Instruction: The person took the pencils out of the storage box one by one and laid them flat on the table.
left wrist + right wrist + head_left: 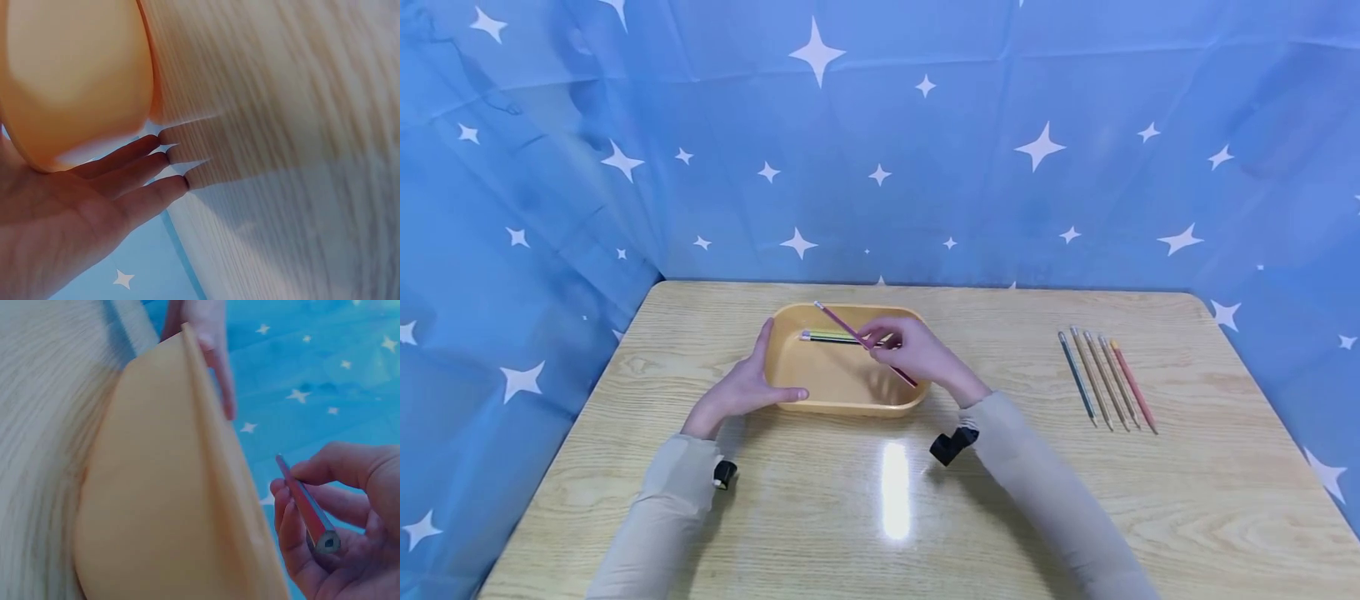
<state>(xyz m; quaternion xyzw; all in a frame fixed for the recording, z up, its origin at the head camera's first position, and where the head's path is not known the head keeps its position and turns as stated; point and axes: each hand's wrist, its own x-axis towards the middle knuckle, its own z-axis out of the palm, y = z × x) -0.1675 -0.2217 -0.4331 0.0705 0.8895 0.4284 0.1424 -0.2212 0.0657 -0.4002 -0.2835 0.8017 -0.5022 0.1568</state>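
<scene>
A shallow yellow-orange plastic tray (827,382) sits on the wooden table. My left hand (747,385) rests against its left end, fingers fairly straight along the outer wall and thumb across the front rim. Over the tray's right half, my right hand (910,346) pinches a dark red pencil (837,319) between thumb and fingers. That pencil is tilted above the tray floor; in the right wrist view its flat, unsharpened-looking end faces the camera. Yellow-green and black pencils (822,337) lie in the tray, partly hidden by the right hand.
To the right, several pencils lie side by side on the table (1000,350): a blue one (1077,379), plain wood-coloured ones (1105,379) and a reddish one (1135,387). A blue curtain with white stars (880,125) hangs behind the table and along its sides.
</scene>
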